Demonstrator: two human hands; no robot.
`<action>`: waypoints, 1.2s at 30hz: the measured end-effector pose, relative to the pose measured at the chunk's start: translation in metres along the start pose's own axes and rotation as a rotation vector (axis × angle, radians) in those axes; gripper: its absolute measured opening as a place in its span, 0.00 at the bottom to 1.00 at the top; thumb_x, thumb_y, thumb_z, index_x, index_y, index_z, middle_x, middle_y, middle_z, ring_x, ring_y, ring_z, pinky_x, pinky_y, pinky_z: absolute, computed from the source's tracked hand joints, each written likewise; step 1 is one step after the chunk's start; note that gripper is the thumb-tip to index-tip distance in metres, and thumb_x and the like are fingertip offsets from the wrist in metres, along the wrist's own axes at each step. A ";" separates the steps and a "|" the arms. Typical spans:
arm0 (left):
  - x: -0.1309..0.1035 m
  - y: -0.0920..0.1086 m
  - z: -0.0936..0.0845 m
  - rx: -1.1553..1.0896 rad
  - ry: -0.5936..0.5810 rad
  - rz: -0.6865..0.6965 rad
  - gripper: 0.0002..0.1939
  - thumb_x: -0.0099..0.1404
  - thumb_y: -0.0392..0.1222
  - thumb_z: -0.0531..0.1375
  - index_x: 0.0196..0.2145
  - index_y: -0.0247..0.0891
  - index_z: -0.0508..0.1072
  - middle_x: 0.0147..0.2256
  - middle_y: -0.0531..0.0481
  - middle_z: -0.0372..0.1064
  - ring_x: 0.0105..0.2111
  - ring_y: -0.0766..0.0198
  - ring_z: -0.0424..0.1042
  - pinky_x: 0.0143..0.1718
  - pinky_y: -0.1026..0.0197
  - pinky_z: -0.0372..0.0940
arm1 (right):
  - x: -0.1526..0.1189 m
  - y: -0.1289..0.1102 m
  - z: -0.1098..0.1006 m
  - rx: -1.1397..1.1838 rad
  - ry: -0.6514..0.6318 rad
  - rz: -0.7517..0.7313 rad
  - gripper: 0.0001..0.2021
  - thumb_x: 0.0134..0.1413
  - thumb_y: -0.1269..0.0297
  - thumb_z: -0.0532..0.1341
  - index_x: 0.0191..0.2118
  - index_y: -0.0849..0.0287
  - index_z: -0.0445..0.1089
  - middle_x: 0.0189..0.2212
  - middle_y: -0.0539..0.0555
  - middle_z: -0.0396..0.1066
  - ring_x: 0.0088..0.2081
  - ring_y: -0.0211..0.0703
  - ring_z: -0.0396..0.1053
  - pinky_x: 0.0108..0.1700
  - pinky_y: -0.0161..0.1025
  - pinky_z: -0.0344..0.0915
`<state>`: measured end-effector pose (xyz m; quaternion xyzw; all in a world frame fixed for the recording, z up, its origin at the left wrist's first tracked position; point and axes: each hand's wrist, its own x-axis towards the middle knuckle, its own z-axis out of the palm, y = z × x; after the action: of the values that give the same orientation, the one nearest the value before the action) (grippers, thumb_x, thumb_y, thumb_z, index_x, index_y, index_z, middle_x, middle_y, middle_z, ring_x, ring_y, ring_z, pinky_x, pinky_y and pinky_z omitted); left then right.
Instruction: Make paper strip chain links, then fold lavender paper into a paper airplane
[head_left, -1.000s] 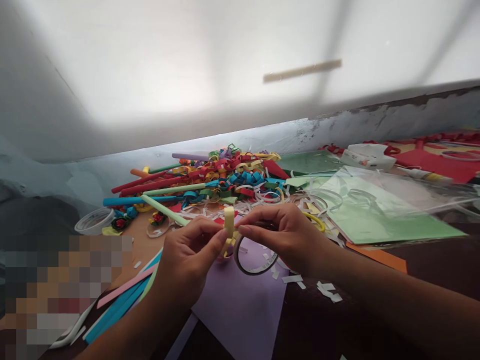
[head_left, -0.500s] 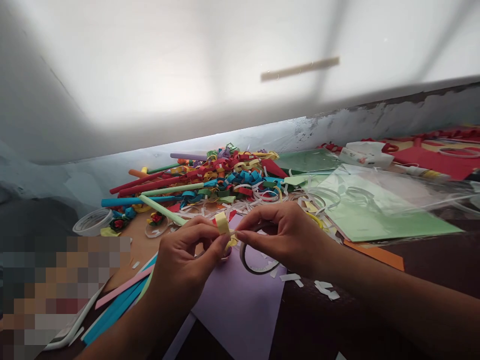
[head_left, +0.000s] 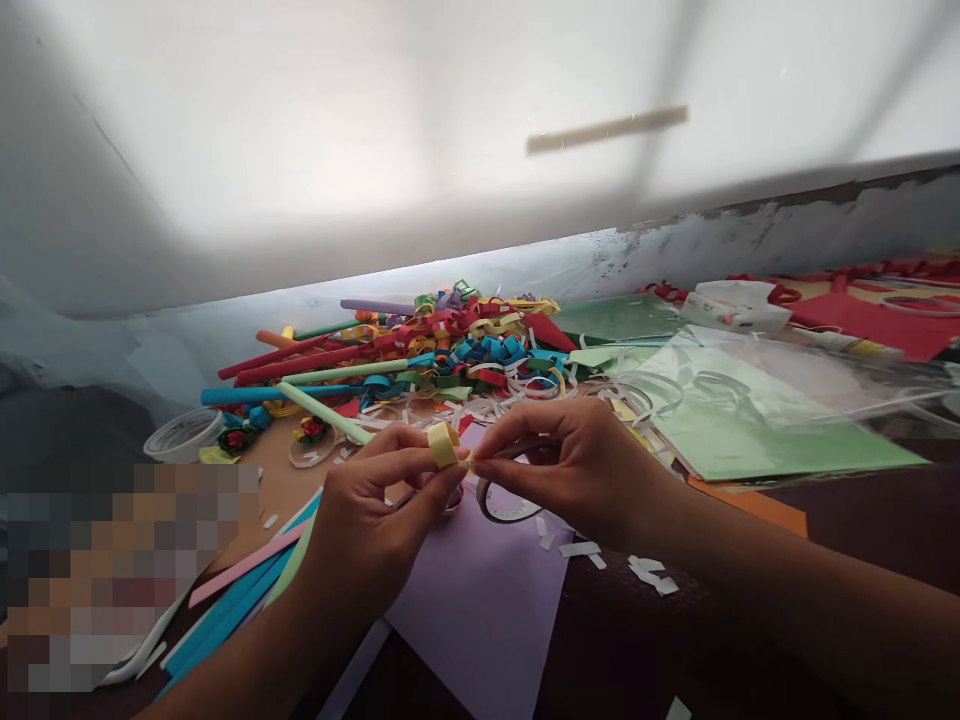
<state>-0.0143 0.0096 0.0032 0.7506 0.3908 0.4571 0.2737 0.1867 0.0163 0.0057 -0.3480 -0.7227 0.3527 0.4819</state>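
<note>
A small yellow paper loop (head_left: 443, 445) is pinched between the thumb and forefinger of my left hand (head_left: 379, 510). Close against it, the thumb and forefinger of my right hand (head_left: 574, 470) press together on a tiny pale bit at the loop's edge. That bit is too small to name. A roll of tape (head_left: 511, 510) hangs in my right hand, its upper part tucked behind the thumb and fingers. Below both hands lies a sheet of purple paper (head_left: 480, 610). Another round edge behind my left fingers is mostly hidden.
Colored paper chains (head_left: 480, 350) and rolled paper tubes (head_left: 315, 372) pile up behind. Paper strips (head_left: 240, 590) lie at left, near a clear round tub (head_left: 182, 432). Green sheets in plastic (head_left: 780, 430) lie at right. White scraps (head_left: 652, 575) are scattered on the dark table.
The yellow loop has tilted and sits slightly lower and left. My right fingertips stay beside it, and the tape roll has shifted slightly up.
</note>
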 end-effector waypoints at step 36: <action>0.013 -0.006 -0.001 -0.480 -0.011 -0.380 0.14 0.62 0.49 0.68 0.26 0.37 0.77 0.24 0.54 0.67 0.25 0.71 0.62 0.27 0.67 0.59 | -0.005 -0.011 -0.014 -0.457 0.090 -0.344 0.12 0.63 0.61 0.53 0.47 0.57 0.68 0.39 0.55 0.75 0.39 0.46 0.70 0.42 0.45 0.65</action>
<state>-0.0138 0.0240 0.0052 0.5806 0.4033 0.4729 0.5260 0.1993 0.0086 0.0171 -0.3353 -0.8096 0.0781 0.4754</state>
